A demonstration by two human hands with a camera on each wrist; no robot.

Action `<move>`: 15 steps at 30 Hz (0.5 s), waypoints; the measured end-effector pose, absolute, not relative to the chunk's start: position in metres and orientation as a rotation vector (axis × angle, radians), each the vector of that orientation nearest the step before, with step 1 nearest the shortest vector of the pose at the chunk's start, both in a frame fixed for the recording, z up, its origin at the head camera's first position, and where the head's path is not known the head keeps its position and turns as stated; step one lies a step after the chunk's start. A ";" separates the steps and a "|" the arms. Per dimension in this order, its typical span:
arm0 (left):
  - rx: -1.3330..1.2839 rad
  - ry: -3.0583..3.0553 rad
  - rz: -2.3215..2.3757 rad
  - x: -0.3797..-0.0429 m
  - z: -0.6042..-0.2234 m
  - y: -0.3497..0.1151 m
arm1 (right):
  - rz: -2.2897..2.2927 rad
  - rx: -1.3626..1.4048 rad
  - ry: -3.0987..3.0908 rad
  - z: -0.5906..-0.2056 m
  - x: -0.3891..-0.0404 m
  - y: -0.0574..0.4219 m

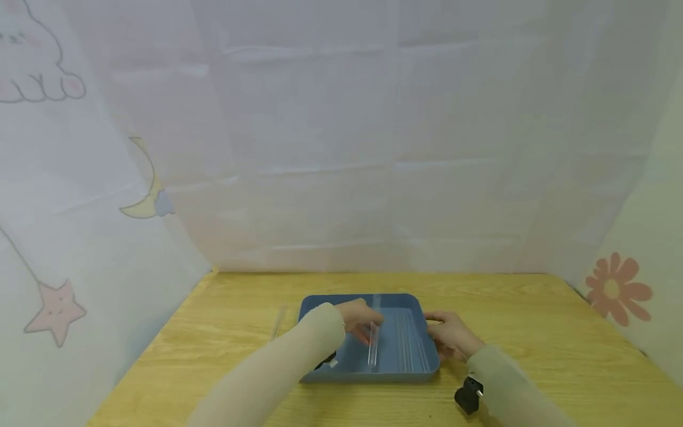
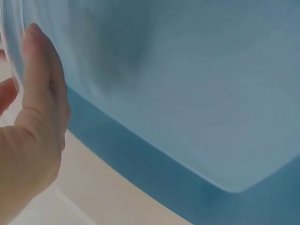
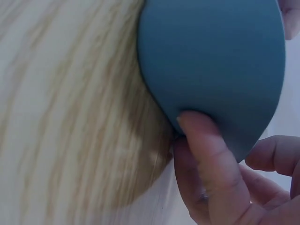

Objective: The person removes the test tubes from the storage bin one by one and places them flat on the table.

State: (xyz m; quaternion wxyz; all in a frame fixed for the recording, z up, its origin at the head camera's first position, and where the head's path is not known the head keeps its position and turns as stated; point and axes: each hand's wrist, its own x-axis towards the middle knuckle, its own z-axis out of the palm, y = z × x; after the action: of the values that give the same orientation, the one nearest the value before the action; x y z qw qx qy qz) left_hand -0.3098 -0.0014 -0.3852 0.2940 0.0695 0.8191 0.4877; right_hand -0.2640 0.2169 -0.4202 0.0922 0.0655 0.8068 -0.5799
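A shallow blue tray [image 1: 349,357] lies on the wooden table. Over its middle, my left hand [image 1: 358,317] pinches a clear plastic strip [image 1: 373,350], which slants down toward the tray's near side. In the left wrist view the fingers [image 2: 40,93] are nearly straight, with the thumb opposite and the strip's edge between them. My right hand [image 1: 452,335] grips the tray's right side; in the right wrist view its fingertips press the blue outer wall [image 3: 211,61]. Several more clear strips [image 1: 408,341] lie lengthwise in the right part of the tray.
Another clear strip [image 1: 278,321] lies on the table [image 1: 235,332] left of the tray, partly behind the left sleeve [image 1: 288,362]. A pale cloth wall [image 1: 373,178] with cartoon prints stands behind and beside the table.
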 end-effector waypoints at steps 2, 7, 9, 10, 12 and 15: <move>0.188 2.134 1.365 -0.307 -0.383 -0.007 | -1.712 0.185 2.407 -0.421 -0.263 0.219; 0.261 2.094 1.405 -0.300 -0.374 -0.021 | -1.684 0.156 2.413 -0.419 -0.263 0.225; 0.291 2.095 1.411 -0.298 -0.371 -0.027 | -1.678 0.147 2.403 -0.417 -0.263 0.228; 0.299 2.096 1.415 -0.296 -0.370 -0.029 | -1.675 0.145 2.393 -0.416 -0.264 0.228; 0.301 2.095 1.436 -0.294 -0.369 -0.034 | -1.676 0.149 2.370 -0.414 -0.265 0.230; 0.294 2.092 1.488 -0.289 -0.369 -0.040 | -1.678 0.146 2.317 -0.414 -0.266 0.232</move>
State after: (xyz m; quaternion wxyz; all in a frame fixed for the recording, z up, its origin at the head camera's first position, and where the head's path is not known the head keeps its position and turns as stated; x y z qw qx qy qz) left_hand -0.2894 -0.0404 -0.3688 0.2752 0.1092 0.7783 0.5537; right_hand -0.2659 0.2318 -0.4142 0.1378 0.0505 0.8011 -0.5802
